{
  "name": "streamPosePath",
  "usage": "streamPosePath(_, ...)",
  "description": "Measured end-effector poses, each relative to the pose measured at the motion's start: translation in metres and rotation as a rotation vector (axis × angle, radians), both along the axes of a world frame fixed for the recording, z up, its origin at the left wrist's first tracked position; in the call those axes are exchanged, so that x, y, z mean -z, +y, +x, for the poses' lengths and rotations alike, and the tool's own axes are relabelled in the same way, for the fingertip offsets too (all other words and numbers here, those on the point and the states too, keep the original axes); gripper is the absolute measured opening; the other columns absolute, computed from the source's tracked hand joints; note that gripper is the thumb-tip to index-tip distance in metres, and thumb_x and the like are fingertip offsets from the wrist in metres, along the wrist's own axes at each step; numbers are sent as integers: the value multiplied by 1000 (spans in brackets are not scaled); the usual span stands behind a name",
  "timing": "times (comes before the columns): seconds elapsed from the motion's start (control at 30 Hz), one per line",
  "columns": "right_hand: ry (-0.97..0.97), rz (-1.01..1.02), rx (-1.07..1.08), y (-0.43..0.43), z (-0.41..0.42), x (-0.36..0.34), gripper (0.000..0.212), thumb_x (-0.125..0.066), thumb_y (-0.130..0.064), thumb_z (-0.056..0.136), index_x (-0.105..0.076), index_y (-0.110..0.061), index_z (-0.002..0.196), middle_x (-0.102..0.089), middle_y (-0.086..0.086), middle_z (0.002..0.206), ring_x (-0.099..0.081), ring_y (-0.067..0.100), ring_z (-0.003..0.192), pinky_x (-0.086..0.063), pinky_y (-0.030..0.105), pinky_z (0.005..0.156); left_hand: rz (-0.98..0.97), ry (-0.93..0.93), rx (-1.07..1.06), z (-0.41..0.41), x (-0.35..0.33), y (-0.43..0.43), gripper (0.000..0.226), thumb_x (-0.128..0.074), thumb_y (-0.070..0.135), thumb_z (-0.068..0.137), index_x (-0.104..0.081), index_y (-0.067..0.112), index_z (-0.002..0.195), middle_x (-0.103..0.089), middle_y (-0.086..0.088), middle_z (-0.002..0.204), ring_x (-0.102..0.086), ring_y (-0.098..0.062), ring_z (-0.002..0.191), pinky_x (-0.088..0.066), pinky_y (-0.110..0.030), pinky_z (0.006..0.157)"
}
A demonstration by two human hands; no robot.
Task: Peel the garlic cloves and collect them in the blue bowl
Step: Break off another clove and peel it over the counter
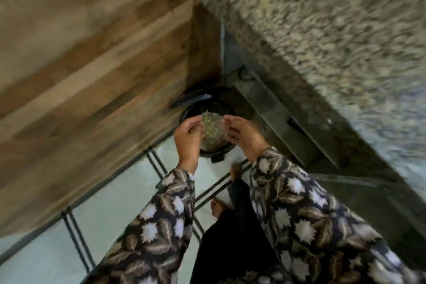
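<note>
The view is blurred by motion. Both my hands are raised over a black bin [184, 115] standing on the floor in a corner. My left hand [187, 138] and my right hand [243, 134] curl their fingers around the two sides of a round, greenish speckled dish [212, 131], which is held just above the bin's mouth. What lies on the dish is too blurred to tell. No garlic cloves and no blue bowl are in view.
The bin's black lid [196, 99] stands open behind it. A wooden cabinet side [103, 76] rises on the left, and a speckled stone counter [322, 30] juts out on the right. Pale floor tiles [115, 203] with dark lines lie below; my foot [217, 207] stands there.
</note>
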State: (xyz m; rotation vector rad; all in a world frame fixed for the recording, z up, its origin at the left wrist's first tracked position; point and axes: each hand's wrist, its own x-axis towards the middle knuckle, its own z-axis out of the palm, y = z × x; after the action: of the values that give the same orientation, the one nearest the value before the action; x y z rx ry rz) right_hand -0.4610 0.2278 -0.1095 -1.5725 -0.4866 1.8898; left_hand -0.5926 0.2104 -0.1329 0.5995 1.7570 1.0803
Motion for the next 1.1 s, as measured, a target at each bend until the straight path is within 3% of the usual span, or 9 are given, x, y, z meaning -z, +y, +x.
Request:
streamPosePath(0.17,30,141,234,-37,82,-74,23,-45,-16,94,-65,-11,105,-67,5,107,-62,17,97,-46,32,93,105,-47,195,79,-86,-13,18,-53,-1,91,-65,6,102,-66,-7,87,-62,-9,73,-50,-14,65)
streamPosePath(0.3,-7,239,428,-85,166,-127,19,-46,-12,94,-64,-8,101,-68,2,93,-64,7,77,-51,16,65,150,-123,460,167,-135,-36,16,-54,4,92,-66,9,100,-69,-3,87,-64,-11,78,-50,-19,69)
streamPosePath(0.5,-78,270,672,-189,299,-150,17,-47,-12,93,-63,-9,95,-64,2,89,-58,10,77,-44,21,70,152,-159,756,320,-153,-109,14,-56,-5,88,-66,1,96,-66,-6,76,-62,-4,61,-48,-12,56)
streamPosePath(0.6,-178,271,766,-249,370,-153,16,-48,-10,93,-64,-9,90,-63,-1,82,-57,8,76,-46,16,65,124,-55,926,400,-150,-154,16,-58,-6,86,-66,1,99,-65,-2,76,-61,-7,62,-48,-14,56)
streamPosePath(0.7,-324,288,849,-290,434,-151,17,-50,-5,91,-63,-9,81,-62,1,77,-56,11,71,-45,10,52,251,172,1069,468,-140,-168,29,-58,-6,84,-65,-1,111,-68,-8,96,-62,-20,88,-49,-26,77)
streamPosePath(0.8,-647,288,817,-319,487,-145,13,-56,-4,87,-66,-4,96,-65,5,90,-58,15,84,-45,14,62,453,536,1154,508,-130,-163,42,-51,-6,80,-63,4,119,-63,-15,119,-57,-29,111,-41,-33,95)
streamPosePath(0.9,-871,245,759,-343,522,-131,23,-59,-10,85,-66,-10,107,-68,8,103,-61,18,89,-49,27,75,550,795,1216,521,-122,-154,47,-47,-9,80,-61,4,122,-57,-20,125,-49,-33,117,-32,-32,99)
streamPosePath(1.03,-1012,184,705,-356,546,-117,30,-67,-22,82,-64,-14,111,-65,8,110,-60,24,100,-50,38,85,633,875,1170,524,-132,-152,30,-51,-5,84,-69,3,107,-66,-20,108,-58,-32,103,-39,-33,88)
streamPosePath(1.1,-1055,157,650,-354,550,-114,37,-69,-22,81,-61,-12,116,-63,10,112,-59,26,104,-48,40,88,762,736,1099,530,-153,-152,21,-59,-4,83,-71,0,99,-70,-16,100,-64,-27,94,-42,-26,82)
